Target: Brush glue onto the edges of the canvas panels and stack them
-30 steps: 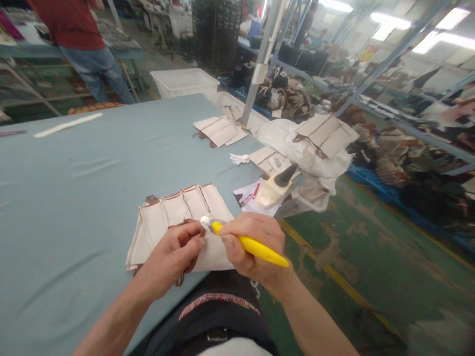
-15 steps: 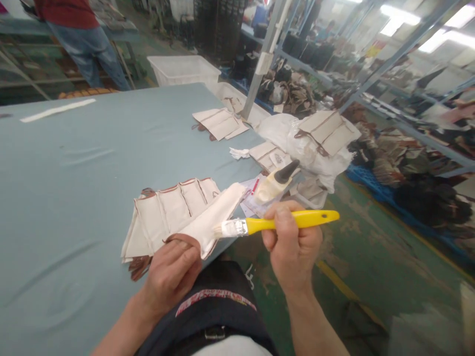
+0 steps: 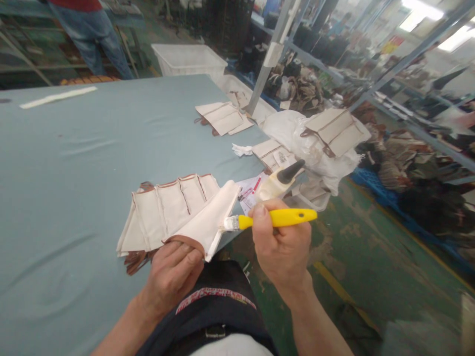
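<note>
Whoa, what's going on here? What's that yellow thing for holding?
A person's right hand is holding a yellow brush, with its whitish tip at the edge of a cream flap. The left hand holds that flap at its brown trim. More cream pieces lie beside it on the table, and a bottle with a dark tip is just beyond the right hand.

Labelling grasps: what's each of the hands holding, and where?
Right hand: yellow brush, by its handle. Left hand: cream fabric piece, at its brown-trimmed edge.
</note>
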Motion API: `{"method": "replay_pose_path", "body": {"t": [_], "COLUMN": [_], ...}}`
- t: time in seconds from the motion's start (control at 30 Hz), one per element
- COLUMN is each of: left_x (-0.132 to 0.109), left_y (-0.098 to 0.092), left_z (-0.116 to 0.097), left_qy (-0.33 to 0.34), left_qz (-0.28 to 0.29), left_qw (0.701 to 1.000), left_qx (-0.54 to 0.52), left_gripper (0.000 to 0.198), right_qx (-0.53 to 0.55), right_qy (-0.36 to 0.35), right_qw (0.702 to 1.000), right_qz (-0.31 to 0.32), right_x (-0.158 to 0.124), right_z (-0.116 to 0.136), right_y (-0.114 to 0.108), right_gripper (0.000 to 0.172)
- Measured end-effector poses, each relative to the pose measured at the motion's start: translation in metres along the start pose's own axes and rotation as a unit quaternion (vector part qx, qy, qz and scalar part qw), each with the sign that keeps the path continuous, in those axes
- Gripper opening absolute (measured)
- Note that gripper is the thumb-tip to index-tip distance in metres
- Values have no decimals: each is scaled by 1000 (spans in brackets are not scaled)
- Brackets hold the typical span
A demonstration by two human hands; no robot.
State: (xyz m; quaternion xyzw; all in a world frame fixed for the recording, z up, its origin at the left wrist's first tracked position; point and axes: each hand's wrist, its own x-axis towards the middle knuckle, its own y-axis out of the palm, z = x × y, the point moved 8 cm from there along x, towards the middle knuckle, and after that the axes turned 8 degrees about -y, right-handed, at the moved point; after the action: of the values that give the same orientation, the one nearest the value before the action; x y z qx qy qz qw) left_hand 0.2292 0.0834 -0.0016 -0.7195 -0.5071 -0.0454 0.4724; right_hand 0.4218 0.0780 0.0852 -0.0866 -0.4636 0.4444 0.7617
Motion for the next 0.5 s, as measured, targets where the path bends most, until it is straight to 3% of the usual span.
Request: {"method": "replay_pose_path", "body": {"t": [0.2, 0.33, 0.43, 0.5], "left_x": [5, 3, 10, 11], "left_y": [6, 7, 4, -2], "left_z": [-5, -4, 10, 32], "left_qy": [25, -7, -154, -311], "left_qz": [6, -11, -5, 1], "left_qw": [1000, 999, 984, 941], "left_qx": [15, -29, -94, -137], "left_gripper": [24, 22, 29, 30], "right_qx": [89, 182, 220, 239], "right_qy": [-44, 31, 100, 123], "right_qw": [992, 981, 970, 962], "right_qz": [74, 57, -4, -45], "right_x": [-11, -20, -21, -18], "right_z": [32, 18, -12, -34], "right_y": [1, -5, -16, -25], "right_gripper": [25, 22, 29, 32]}}
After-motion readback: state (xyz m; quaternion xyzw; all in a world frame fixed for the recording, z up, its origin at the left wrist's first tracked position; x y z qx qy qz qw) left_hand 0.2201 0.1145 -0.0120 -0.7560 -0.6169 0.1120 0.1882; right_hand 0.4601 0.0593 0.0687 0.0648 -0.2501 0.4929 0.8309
